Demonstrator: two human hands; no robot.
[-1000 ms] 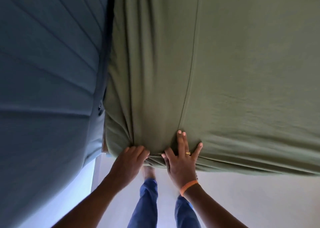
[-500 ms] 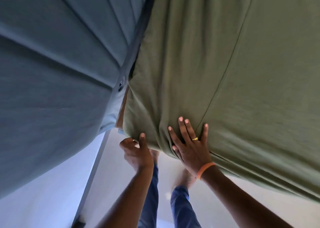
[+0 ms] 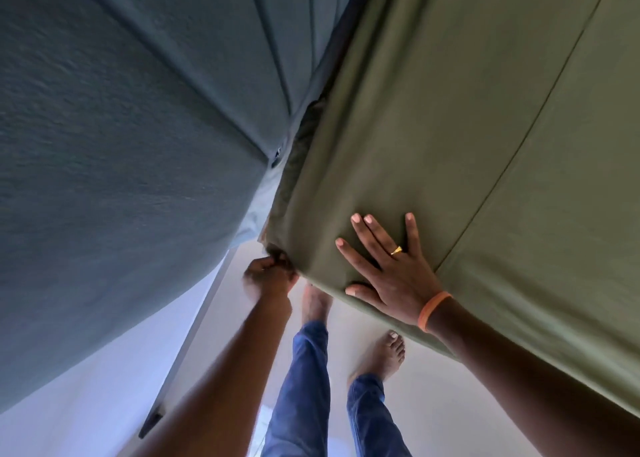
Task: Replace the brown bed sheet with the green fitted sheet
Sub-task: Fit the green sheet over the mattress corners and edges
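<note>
green fitted sheet (image 3: 450, 127): over bed top, hem at near corner | left hand (image 3: 268, 276): curled, pinching the hem under that corner | right hand (image 3: 391, 269): flat, fingers spread, pressing the sheet at the bed edge | risk: elastic may spring off the corner if the pinch slips before tucking.

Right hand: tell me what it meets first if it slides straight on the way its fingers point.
The right hand lies flat on the green sheet, fingers pointing up the bed. Ahead is only more sheet; nothing else shows, as far as the picture tells.
</note>
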